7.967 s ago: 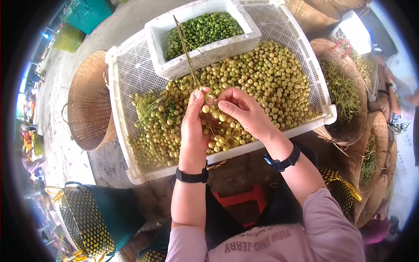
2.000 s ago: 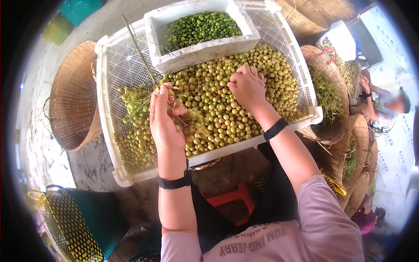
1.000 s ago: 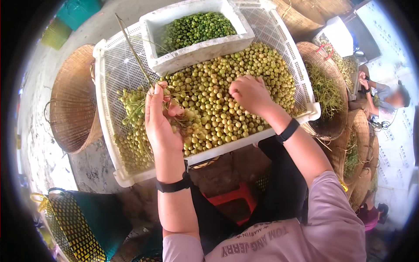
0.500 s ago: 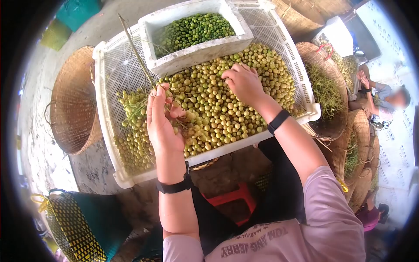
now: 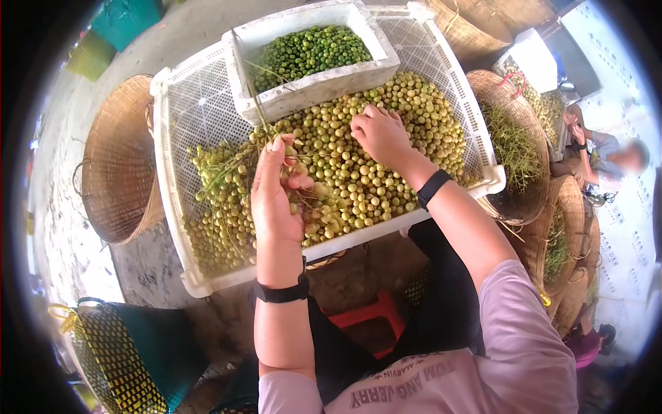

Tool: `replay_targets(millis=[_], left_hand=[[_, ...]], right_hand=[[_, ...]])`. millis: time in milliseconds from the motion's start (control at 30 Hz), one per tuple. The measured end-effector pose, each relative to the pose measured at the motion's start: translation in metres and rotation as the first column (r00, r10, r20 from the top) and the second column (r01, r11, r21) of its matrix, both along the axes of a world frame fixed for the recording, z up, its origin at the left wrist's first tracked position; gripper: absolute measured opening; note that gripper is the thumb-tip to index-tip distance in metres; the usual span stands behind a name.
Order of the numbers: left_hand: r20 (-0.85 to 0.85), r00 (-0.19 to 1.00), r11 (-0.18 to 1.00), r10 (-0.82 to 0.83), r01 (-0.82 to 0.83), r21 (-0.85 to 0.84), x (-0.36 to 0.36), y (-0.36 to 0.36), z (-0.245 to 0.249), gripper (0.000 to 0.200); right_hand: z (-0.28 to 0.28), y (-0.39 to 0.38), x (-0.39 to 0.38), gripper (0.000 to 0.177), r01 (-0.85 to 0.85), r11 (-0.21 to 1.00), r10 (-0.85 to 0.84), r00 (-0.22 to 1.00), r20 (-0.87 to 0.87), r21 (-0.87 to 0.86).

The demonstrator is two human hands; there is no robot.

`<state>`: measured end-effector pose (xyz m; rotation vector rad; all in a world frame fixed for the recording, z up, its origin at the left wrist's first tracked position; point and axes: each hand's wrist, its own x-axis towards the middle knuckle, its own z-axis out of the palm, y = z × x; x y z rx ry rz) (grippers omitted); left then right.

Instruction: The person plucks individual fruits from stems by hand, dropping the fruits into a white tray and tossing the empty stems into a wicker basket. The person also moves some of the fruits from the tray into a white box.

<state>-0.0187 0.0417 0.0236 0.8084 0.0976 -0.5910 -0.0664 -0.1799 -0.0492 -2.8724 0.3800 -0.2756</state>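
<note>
at the far left, a checkered basket (image 5: 124,362) with a teal side stands below a tall wicker basket (image 5: 121,155), which is just beside the white tray (image 5: 196,103). a teal tub (image 5: 127,21) is farther off at the top left. the mesh tray sits at a slant, and a thick layer of yellow-green fruit (image 5: 362,190) covers its lower and right parts, with thin stalks mixed in at the left.

the left hand (image 5: 276,200) is over the left-middle of the tray, thumb and fingers clamped on a long stem (image 5: 258,101). the stem rises from the fingertips, leaning up and left across the front of the white foam box (image 5: 317,94). this box rests at the far side of the tray and holds small dark green fruit (image 5: 314,52). below the tray, between the knees, is a red stool (image 5: 372,319).

the right hand (image 5: 381,134) is apart from the left, low over the fruit near the box, its fingers curled inward; i cannot tell whether they are closed on any fruit. both wrists wear dark bands. right of the tray, a round wicker basket (image 5: 481,90) holds thin green stalks (image 5: 514,148). at the far right is another person (image 5: 610,153), hands close together.
</note>
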Motion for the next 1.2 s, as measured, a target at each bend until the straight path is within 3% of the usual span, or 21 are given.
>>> replay_targets(millis=[133, 200, 300, 433, 500, 567, 600, 667, 700, 767, 833, 867, 900, 967, 1000, 1167, 1200], left_hand=[[-0.015, 0.999, 0.996, -0.053, 0.053, 0.067, -0.003, -0.005, -0.001, 0.036], [-0.013, 0.997, 0.995, -0.071, 0.072, 0.068, -0.005, -0.005, 0.000, 0.034], [-0.005, 0.996, 0.991, -0.092, 0.092, 0.102, -0.005, -0.007, -0.007, 0.029], [-0.032, 0.997, 0.989, -0.067, 0.071, 0.131, -0.007, -0.009, -0.004, 0.022], [-0.057, 0.997, 0.988, -0.044, 0.052, 0.145, -0.007, -0.010, 0.000, 0.019], [-0.113, 0.982, 0.968, -0.150, 0.169, 0.187, -0.007, -0.008, 0.000, 0.021], [-0.116, 0.982, 0.968, -0.147, 0.167, 0.185, -0.007, -0.008, -0.003, 0.021], [0.042, 0.969, 0.962, -0.242, 0.234, 0.138, -0.007, -0.011, -0.009, 0.031], [0.022, 0.962, 0.949, -0.272, 0.264, 0.173, -0.009, -0.012, -0.006, 0.036], [-0.029, 0.946, 0.927, -0.322, 0.322, 0.192, -0.012, -0.017, -0.005, 0.036], [-0.063, 0.943, 0.929, -0.326, 0.332, 0.166, -0.018, -0.021, -0.006, 0.034], [-0.091, 0.939, 0.930, -0.330, 0.340, 0.139, -0.019, -0.023, -0.007, 0.032], [-0.089, 0.937, 0.928, -0.337, 0.347, 0.136, -0.020, -0.024, -0.009, 0.032], [-0.071, 0.943, 0.929, -0.326, 0.334, 0.161, -0.022, -0.024, -0.015, 0.028], [-0.030, 0.941, 0.923, -0.337, 0.336, 0.187, -0.022, -0.025, -0.017, 0.027], [0.009, 0.928, 0.895, -0.371, 0.355, 0.268, -0.024, -0.026, -0.010, 0.029], [-0.007, 0.925, 0.883, -0.379, 0.364, 0.297, -0.025, -0.026, -0.009, 0.030]], right_hand=[[0.005, -0.003, -0.001, 0.011, 0.044, 0.990, -0.037, 0.998, -0.056, 0.133], [0.004, -0.006, -0.002, 0.011, 0.031, 0.985, -0.033, 0.999, 0.006, 0.167], [-0.006, -0.001, 0.000, 0.011, -0.022, 1.000, 0.020, 0.991, 0.130, 0.013], [-0.006, 0.000, 0.000, 0.011, -0.017, 1.000, 0.017, 0.999, 0.035, -0.003], [0.000, -0.002, -0.003, 0.009, 0.010, 0.997, -0.010, 1.000, -0.008, 0.073], [0.010, -0.004, -0.007, 0.010, 0.033, 0.997, -0.035, 0.999, 0.019, 0.074], [0.017, -0.005, -0.007, 0.008, 0.039, 0.977, -0.049, 0.998, 0.043, 0.211], [0.029, 0.000, -0.010, 0.008, 0.006, 0.890, -0.071, 0.989, 0.126, 0.457], [0.048, 0.008, -0.013, 0.007, 0.019, 0.740, -0.098, 0.992, 0.080, 0.672], [0.064, 0.017, -0.018, 0.008, -0.092, 0.448, -0.109, 0.982, 0.156, 0.889], [0.087, 0.039, -0.028, 0.009, -0.191, 0.380, -0.046, 0.973, 0.225, 0.905], [0.087, 0.045, -0.031, 0.012, -0.121, 0.396, -0.041, 0.988, 0.149, 0.910], [0.083, 0.050, -0.032, 0.013, -0.192, 0.494, -0.017, 0.973, 0.230, 0.848], [0.081, 0.054, -0.036, 0.014, -0.172, 0.641, -0.027, 0.969, 0.246, 0.748], [0.077, 0.057, -0.037, 0.013, -0.187, 0.531, -0.070, 0.962, 0.264, 0.826], [0.069, 0.047, -0.042, 0.016, -0.137, 0.426, -0.130, 0.969, 0.211, 0.894], [0.074, 0.041, -0.043, 0.016, -0.109, 0.343, -0.268, 0.941, 0.209, 0.933]])
